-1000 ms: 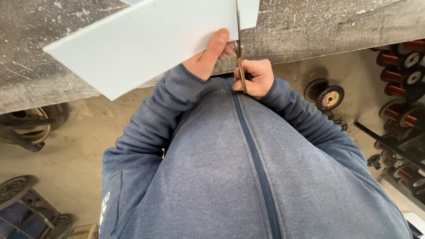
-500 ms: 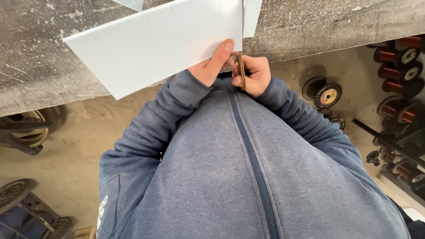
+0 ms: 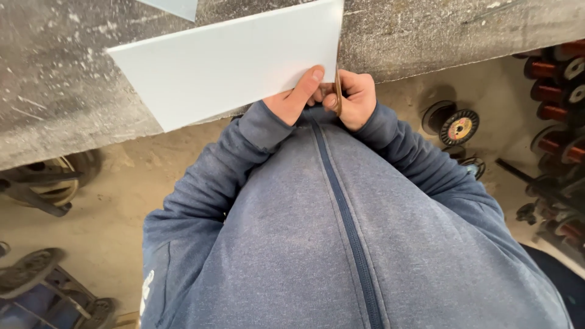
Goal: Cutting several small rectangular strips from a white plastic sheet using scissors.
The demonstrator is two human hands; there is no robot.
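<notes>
- Left hand (image 3: 297, 96) grips the near edge of a pale blue-white sheet (image 3: 231, 67), thumb pressed on top, fingers hidden beneath.
- Sheet is held flat, tilted, above the grey concrete counter (image 3: 73, 91); its near corner overhangs the counter edge.
- Right hand (image 3: 353, 97) is closed around the handles of scissors (image 3: 337, 91), just beside the left hand; blade runs along the sheet's right edge.
- Both hands sit close to the chest of a blue zip sweatshirt (image 3: 341, 231).
- Copper wire spools (image 3: 551, 73) stand on the floor at the right.
</notes>
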